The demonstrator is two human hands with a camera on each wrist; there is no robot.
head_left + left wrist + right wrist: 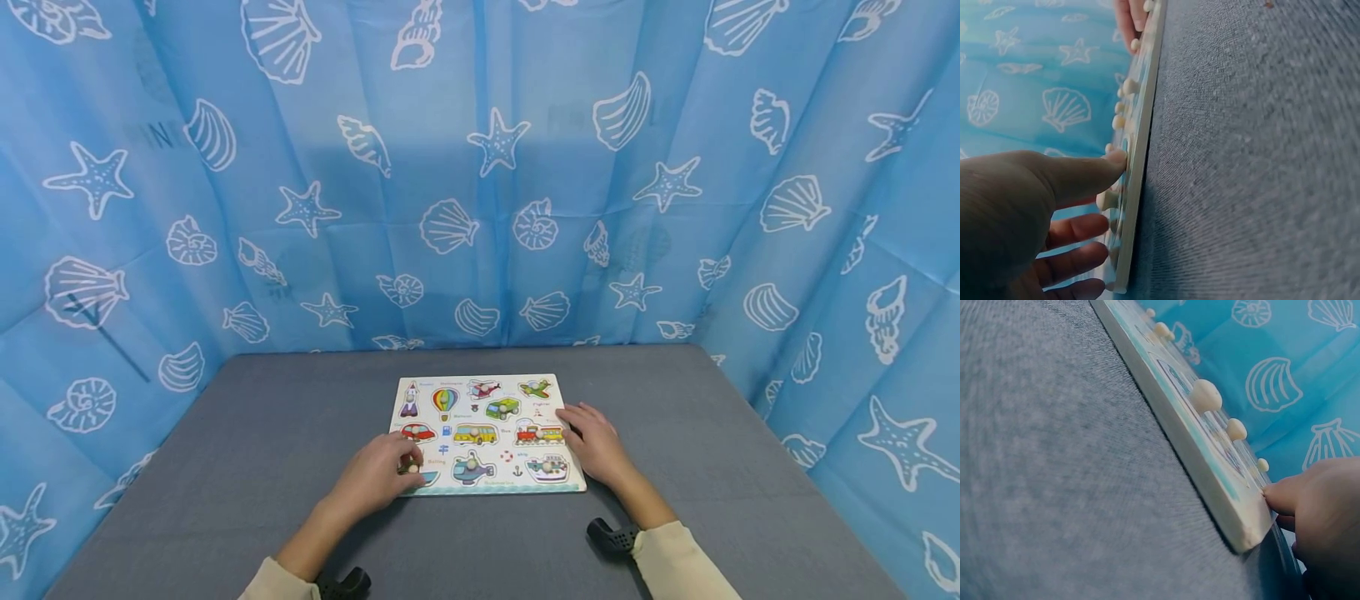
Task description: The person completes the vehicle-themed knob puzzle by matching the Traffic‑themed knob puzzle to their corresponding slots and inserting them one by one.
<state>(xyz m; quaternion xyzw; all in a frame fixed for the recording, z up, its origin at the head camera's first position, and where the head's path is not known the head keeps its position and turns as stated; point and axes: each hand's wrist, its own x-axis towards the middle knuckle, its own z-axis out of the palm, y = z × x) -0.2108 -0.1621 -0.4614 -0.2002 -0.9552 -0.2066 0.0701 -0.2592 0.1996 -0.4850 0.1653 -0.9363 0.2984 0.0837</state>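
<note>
A white wooden puzzle board (517, 387) with knobbed vehicle pieces lies flat on the table. My left hand (380, 475) is over its lower left corner, partly covering the sailboat piece (430, 477). In the left wrist view, the thumb (1088, 175) touches the piece by its knob (1107, 200), and the other fingers are spread apart beside the board. My right hand (597, 442) rests at the board's right edge, near the train piece (540, 433). The right thumb (1282, 495) touches that edge in the right wrist view, its other fingers mostly hidden.
The other pieces sit in the board, among them a bus (476, 434), a submarine (471, 469), a ship (547, 469) and a hot-air balloon (445, 400). A grey cloth covers the table (300, 417). Blue curtains (495, 250) with shell prints stand behind and at both sides.
</note>
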